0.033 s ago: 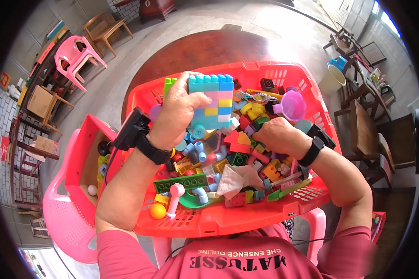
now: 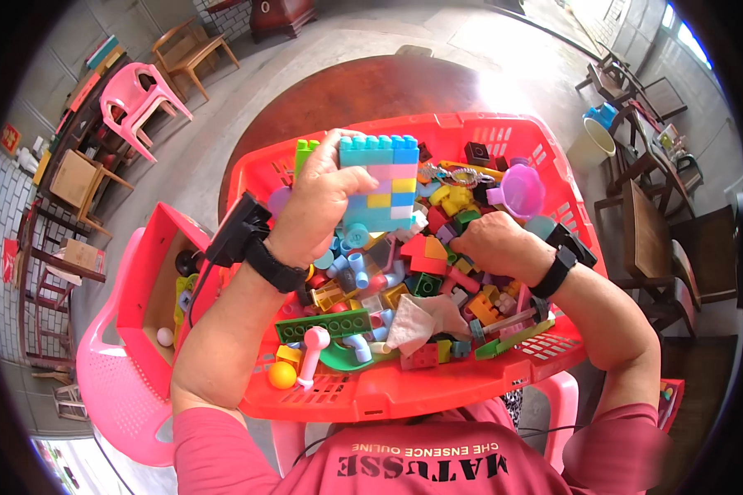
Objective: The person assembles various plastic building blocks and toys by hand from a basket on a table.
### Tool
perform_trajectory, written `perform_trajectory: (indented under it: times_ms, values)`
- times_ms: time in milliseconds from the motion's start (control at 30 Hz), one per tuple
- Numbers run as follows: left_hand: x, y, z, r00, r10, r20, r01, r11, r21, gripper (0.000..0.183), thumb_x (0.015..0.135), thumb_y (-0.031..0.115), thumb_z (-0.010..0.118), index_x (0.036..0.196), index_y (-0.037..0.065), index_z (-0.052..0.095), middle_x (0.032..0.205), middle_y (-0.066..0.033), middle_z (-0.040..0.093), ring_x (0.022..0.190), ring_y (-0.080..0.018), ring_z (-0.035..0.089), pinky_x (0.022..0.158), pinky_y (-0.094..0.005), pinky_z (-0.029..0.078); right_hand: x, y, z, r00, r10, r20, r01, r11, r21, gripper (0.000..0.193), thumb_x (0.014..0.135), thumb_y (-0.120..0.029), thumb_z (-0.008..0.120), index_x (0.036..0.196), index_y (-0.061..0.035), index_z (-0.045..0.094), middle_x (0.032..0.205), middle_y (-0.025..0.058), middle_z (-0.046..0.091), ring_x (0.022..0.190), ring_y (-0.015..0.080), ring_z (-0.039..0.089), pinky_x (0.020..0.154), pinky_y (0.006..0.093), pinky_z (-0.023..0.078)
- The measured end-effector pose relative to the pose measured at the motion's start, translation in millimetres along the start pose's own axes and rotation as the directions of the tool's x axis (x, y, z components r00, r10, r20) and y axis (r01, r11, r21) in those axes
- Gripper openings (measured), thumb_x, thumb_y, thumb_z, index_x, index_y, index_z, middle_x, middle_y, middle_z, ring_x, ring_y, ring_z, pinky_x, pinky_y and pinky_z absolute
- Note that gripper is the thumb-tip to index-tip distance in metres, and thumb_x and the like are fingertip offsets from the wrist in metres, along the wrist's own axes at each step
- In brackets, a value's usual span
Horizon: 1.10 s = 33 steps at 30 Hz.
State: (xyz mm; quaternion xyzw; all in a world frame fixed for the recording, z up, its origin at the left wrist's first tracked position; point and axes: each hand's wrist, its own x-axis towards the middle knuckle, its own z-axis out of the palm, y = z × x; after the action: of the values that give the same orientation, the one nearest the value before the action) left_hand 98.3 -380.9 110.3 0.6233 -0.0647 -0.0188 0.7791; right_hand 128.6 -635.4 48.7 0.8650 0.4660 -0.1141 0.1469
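Observation:
My left hand point(image 2: 314, 202) grips a wall of joined toy bricks point(image 2: 395, 200), upright, its studs facing away. Light blue, pink, yellow, blue and white bricks make it up, and my thumb presses on its face. Lower down to the right, my right hand point(image 2: 499, 246) is closed among loose bricks in a red plastic basket point(image 2: 363, 403). Its fingertips are partly hidden, so what they pinch cannot be made out. A small purple brick point(image 2: 445, 234) and a green brick point(image 2: 467, 219) lie beside those fingers. Red and orange bricks point(image 2: 429, 256) sit just left of them.
The basket holds a purple cup point(image 2: 522, 192), a green brick strip point(image 2: 325, 327), a whitish cloth point(image 2: 411, 326), an orange ball point(image 2: 282, 375) and a pink stick toy point(image 2: 313, 356). It overlaps a round wooden table point(image 2: 330, 91). A red box point(image 2: 144, 285) rests on a pink chair point(image 2: 128, 404) at left.

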Motion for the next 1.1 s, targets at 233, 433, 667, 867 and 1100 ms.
perform_trajectory:
  times_ms: [233,433,667,867,1100]
  values:
    - [-1,2,1,1.0,-0.021,0.0,0.021,1.0,-0.017,0.03,0.078,-0.005,0.054,0.106,0.005,0.051,0.1,-0.0051,0.057,0.094,-0.0148,0.055,0.087,-0.03,0.046,1,0,-3,1.0,0.001,-0.009,0.0,0.998,0.059,0.021,0.08,-0.011,0.061,0.1,-0.0154,0.066,0.074,0.0091,0.067,0.073,0.0291,0.069,0.062,0.0408,0.053]
    - [3,0,-6,0.999,-0.023,-0.03,0.023,1.0,-0.017,0.04,0.08,-0.006,0.05,0.118,0.006,0.051,0.102,-0.0028,0.057,0.096,-0.0144,0.057,0.091,-0.0305,0.047,-1,8,-13,0.997,-0.005,0.072,-0.003,0.993,0.118,0.016,0.082,-0.013,0.059,0.096,-0.0175,0.068,0.083,0.0066,0.069,0.082,0.0273,0.07,0.067,0.0403,0.053]
    - [4,-3,-8,0.999,0.002,-0.034,-0.002,1.0,0.003,0.041,0.079,-0.007,0.049,0.119,0.006,0.051,0.103,-0.003,0.057,0.096,-0.0154,0.058,0.091,-0.0319,0.049,-1,11,-15,1.0,0.011,-0.01,-0.009,0.987,0.161,0.02,0.074,-0.015,0.067,0.094,-0.0129,0.066,0.077,0.0099,0.067,0.077,0.0298,0.068,0.064,0.0435,0.051]
    - [6,-7,-10,1.0,-0.005,-0.03,0.005,1.0,-0.001,0.042,0.079,-0.008,0.047,0.119,0.006,0.051,0.105,-0.0033,0.057,0.098,-0.0164,0.058,0.092,-0.0337,0.05,0,10,0,1.0,0.0,-0.021,0.002,0.997,0.076,0.013,0.08,-0.013,0.06,0.091,-0.0114,0.068,0.076,0.0104,0.069,0.077,0.0301,0.07,0.065,0.0423,0.053]
    - [3,-3,-6,0.999,-0.051,-0.008,0.049,0.99,-0.135,0.038,0.081,-0.005,0.048,0.117,0.006,0.051,0.104,-0.0044,0.057,0.097,-0.0162,0.058,0.092,-0.0332,0.049,4,2,1,0.997,0.019,0.073,-0.022,0.999,0.044,0.017,0.081,-0.014,0.06,0.096,-0.0145,0.068,0.077,0.0091,0.068,0.075,0.0283,0.07,0.063,0.0412,0.053]
